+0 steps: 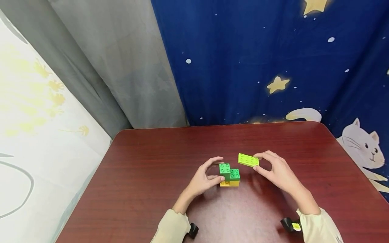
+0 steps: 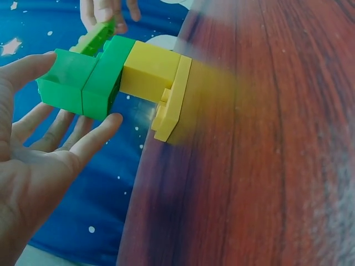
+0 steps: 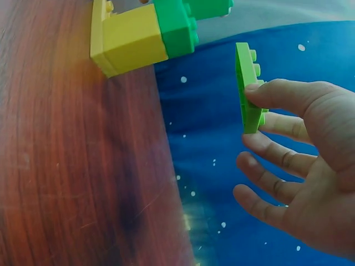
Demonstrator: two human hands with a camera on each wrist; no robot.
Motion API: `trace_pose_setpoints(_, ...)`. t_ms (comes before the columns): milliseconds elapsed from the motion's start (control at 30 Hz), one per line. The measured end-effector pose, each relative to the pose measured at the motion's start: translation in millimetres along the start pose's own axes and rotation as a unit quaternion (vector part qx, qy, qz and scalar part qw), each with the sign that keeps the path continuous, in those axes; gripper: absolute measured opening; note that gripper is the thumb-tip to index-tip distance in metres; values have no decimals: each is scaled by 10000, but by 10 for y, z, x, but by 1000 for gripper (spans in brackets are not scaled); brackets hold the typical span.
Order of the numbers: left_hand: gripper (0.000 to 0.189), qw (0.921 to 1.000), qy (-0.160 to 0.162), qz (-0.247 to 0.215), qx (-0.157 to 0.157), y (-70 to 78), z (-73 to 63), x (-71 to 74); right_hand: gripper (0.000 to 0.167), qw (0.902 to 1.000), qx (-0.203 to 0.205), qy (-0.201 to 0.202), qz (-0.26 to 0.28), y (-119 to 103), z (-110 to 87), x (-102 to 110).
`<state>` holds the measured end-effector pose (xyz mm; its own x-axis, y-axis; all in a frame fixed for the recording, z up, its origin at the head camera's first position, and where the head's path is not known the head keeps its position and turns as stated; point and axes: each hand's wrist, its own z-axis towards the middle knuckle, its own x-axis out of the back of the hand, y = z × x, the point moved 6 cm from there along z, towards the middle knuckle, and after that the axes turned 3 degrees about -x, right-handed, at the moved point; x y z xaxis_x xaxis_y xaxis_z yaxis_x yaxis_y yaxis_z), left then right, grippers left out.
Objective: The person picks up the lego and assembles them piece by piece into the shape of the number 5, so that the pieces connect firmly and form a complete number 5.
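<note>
A small stack of toy building bricks stands on the table, with a yellow plate (image 2: 176, 102) at the bottom, a yellow brick (image 1: 234, 183) over it and a green brick (image 1: 235, 174) on that. The top green brick (image 1: 225, 168) sits to the left, overhanging. My left hand (image 1: 203, 180) holds this top brick from the left, thumb in front and fingers curved behind. To the right, my right hand (image 1: 279, 173) pinches one end of a lime-green plate (image 1: 248, 160) between thumb and fingers. Its studs face up, and it hangs in the air beside the stack.
The dark red wooden table (image 1: 152, 162) has rounded far corners. Behind it hang a grey curtain (image 1: 130, 67) and a blue curtain (image 1: 228, 67) with stars and a cat. A pale patterned cloth (image 1: 39, 135) hangs on the left. Black straps with small devices (image 1: 287, 224) sit at the wrists.
</note>
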<state>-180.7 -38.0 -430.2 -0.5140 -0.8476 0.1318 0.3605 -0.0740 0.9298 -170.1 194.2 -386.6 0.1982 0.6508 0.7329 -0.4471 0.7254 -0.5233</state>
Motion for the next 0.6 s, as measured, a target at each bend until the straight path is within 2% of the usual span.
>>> trace_pose_setpoints(100,60,9999,38,155,-11,-7,-6,7,32,10000,1,11,57,-36,4,9)
trace_pose_setpoints(367,64,9989,25,345,327,-28,-15,-6,36,9999,80,44,142,-186,18,48)
trace_pose_setpoints(600,60,9981,12,566,240,223,-6,-31,37,9993,265,1,282,-330,65,50)
